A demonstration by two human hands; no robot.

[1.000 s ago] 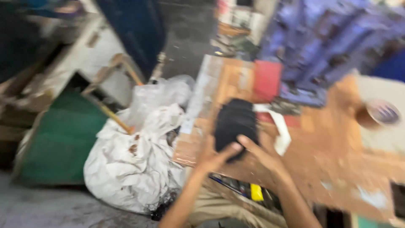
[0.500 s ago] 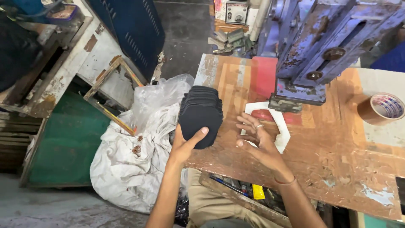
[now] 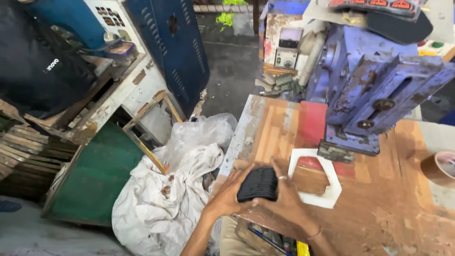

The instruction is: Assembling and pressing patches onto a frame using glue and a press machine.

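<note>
Black, ribbed and flat-edged, the stack of thin black pieces [image 3: 258, 184] lies on its side near the front left edge of the wooden workbench [image 3: 379, 208], gripped from both ends. The left hand [image 3: 231, 192] is clasped round the stack's left end, fingers curled over the top; the right hand [image 3: 284, 196] presses over its right end, a ring on one finger, so both hands are closed on the same bundle. Just right of the hands lies a white hexagonal frame template [image 3: 332, 189] flat on the bench, and behind it stands the blue press machine [image 3: 369, 85]. A roll of brown tape [image 3: 438, 167] sits at the bench's right edge. Left of the bench, on the floor, slumps a white cloth sack [image 3: 161, 208] with a clear plastic bag [image 3: 199, 135] above it
</note>
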